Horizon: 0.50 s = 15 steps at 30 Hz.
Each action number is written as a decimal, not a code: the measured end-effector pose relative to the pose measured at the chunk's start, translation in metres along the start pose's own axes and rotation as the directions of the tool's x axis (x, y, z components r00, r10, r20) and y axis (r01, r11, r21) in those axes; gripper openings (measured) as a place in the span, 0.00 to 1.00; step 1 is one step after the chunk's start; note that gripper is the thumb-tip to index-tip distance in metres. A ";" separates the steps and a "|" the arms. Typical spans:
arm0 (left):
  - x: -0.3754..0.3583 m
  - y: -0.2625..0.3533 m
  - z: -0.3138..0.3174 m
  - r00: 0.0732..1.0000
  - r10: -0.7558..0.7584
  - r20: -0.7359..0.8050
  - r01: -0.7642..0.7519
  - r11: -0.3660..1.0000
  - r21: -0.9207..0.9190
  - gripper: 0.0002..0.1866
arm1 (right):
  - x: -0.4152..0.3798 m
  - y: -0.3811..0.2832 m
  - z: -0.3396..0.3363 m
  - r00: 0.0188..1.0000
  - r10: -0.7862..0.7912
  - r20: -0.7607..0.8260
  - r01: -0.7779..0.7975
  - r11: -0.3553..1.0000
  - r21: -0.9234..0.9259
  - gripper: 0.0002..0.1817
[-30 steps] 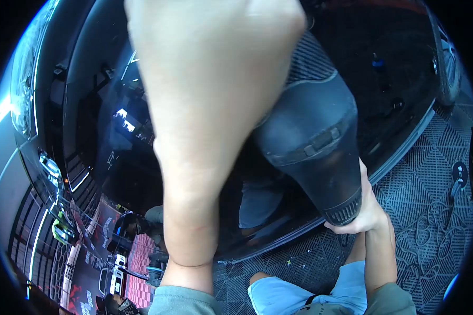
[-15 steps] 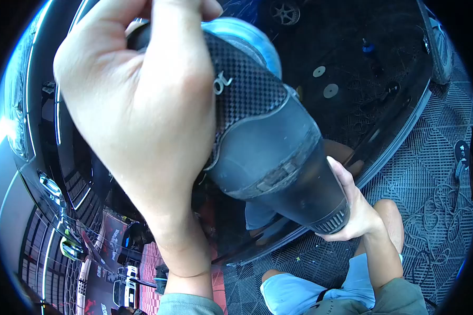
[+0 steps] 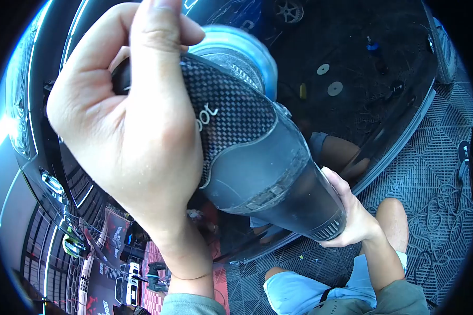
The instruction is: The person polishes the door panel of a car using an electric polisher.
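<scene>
A dark car polisher (image 3: pixel 268 163) with a carbon-pattern cover slants across the middle of the view, its body pointing down to the right. My left hand (image 3: pixel 136 105) is wrapped around its head end, the thumb lying along the top. My right hand (image 3: pixel 352 215) grips the vented rear end of the body. Beyond the head shows a light-blue round pad (image 3: pixel 265 55), partly hidden by the polisher and my left hand. Behind it lies a glossy black car panel (image 3: pixel 383 115); I cannot make out whether the pad touches it.
Two pale discs (image 3: pixel 335 88), a blue bottle (image 3: pixel 372 47) and a yellow piece (image 3: pixel 302 91) show on the dark panel, possibly as reflections. A coiled cord (image 3: pixel 436 220) lies on the grey grid floor (image 3: pixel 404 178). A silvery car side (image 3: pixel 10 210) is at far left.
The polisher and my left hand have shifted slightly left and down in view. More of the pad shows, and the yellow piece is more visible. Both hands keep their hold.
</scene>
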<state>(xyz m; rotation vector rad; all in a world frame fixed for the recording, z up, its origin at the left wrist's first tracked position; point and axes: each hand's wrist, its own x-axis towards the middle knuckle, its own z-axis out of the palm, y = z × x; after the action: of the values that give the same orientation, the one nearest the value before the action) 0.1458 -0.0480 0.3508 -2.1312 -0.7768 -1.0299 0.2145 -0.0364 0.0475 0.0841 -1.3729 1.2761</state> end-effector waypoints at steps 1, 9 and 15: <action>-0.002 0.001 -0.001 1.000 -0.007 -0.010 0.007 1.000 0.028 0.12 | 0.000 0.000 0.002 1.000 -0.003 0.008 0.003 1.000 0.003 0.64; -0.014 -0.003 -0.027 0.997 -0.069 -0.046 0.070 0.997 0.033 0.11 | 0.002 -0.001 0.021 0.998 0.012 0.056 -0.010 0.999 -0.035 0.63; -0.024 -0.009 -0.043 0.997 -0.022 -0.072 0.024 0.999 0.026 0.11 | 0.003 -0.004 0.028 0.994 0.034 0.100 -0.022 0.993 -0.113 0.63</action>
<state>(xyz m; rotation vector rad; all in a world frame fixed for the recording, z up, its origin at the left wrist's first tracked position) 0.1074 -0.0801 0.3548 -2.0549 -0.7776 -1.0959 0.1978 -0.0551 0.0604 0.0531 -1.5350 1.2295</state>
